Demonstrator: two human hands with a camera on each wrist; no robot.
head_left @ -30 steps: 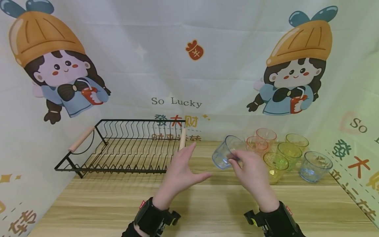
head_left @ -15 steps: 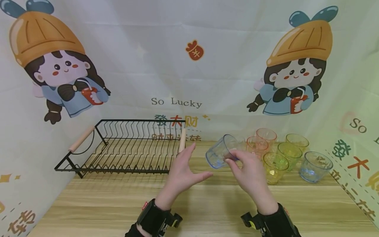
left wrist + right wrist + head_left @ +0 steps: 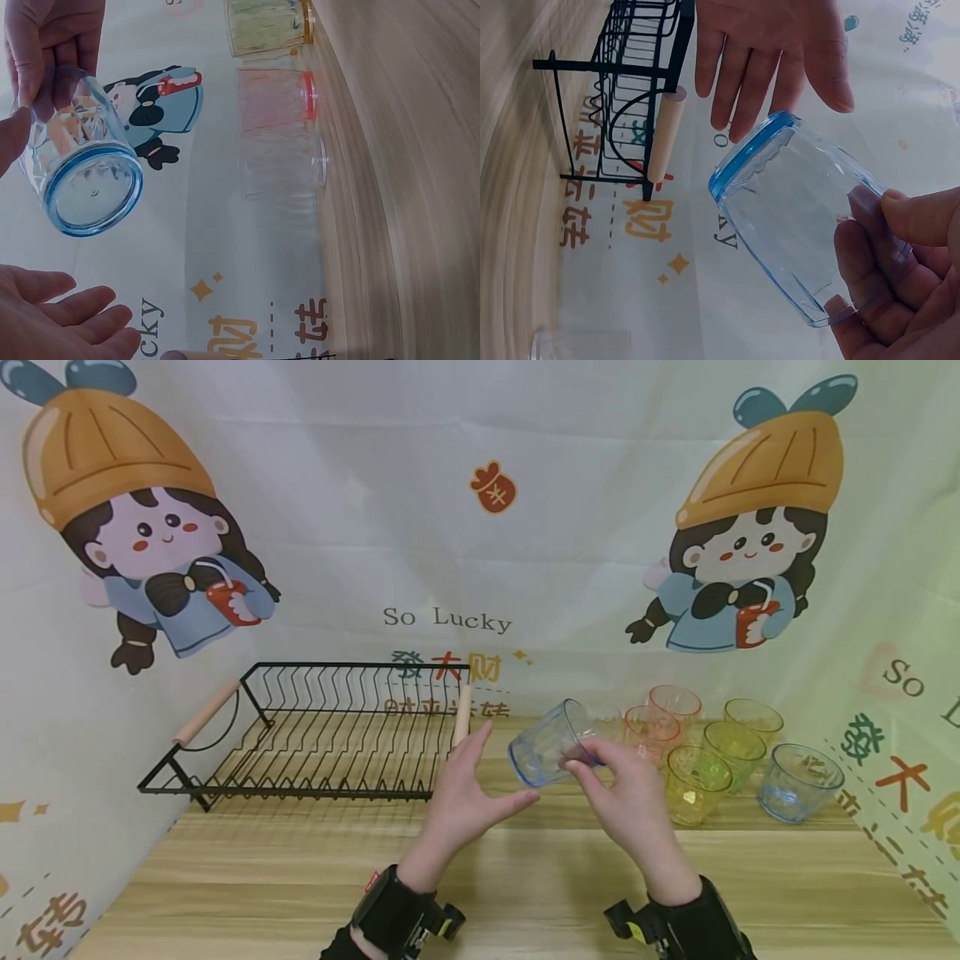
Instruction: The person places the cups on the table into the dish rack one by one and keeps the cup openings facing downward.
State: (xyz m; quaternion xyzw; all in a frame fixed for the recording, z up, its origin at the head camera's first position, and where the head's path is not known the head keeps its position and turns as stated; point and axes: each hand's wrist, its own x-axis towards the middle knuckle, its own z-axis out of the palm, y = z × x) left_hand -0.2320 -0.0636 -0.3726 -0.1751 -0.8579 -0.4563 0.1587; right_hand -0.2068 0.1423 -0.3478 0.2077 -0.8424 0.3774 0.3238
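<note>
A clear glass with a blue tint [image 3: 543,747] is held off the table by my right hand [image 3: 633,802], which pinches its rim between thumb and fingers. The glass tilts, its thick blue base [image 3: 750,154] turned toward my left hand [image 3: 461,802]. That hand has its fingers straight and thumb spread, just left of the base. In the left wrist view a narrow gap shows between the left fingers [image 3: 82,307] and the glass. Right of my right hand stand yellow glasses [image 3: 697,785], red-tinted glasses [image 3: 651,731] and another blue glass [image 3: 801,783].
A black wire dish rack [image 3: 322,743] with wooden handles [image 3: 207,712] stands at the left of the wooden table [image 3: 525,893]. A colourless glass [image 3: 285,163] stands beside the red-tinted ones at the back. A printed cloth [image 3: 480,560] hangs behind.
My right hand has drawn the blue glass left, toward my left hand, and tilted it further. The left hand has shifted slightly right, fingers still spread.
</note>
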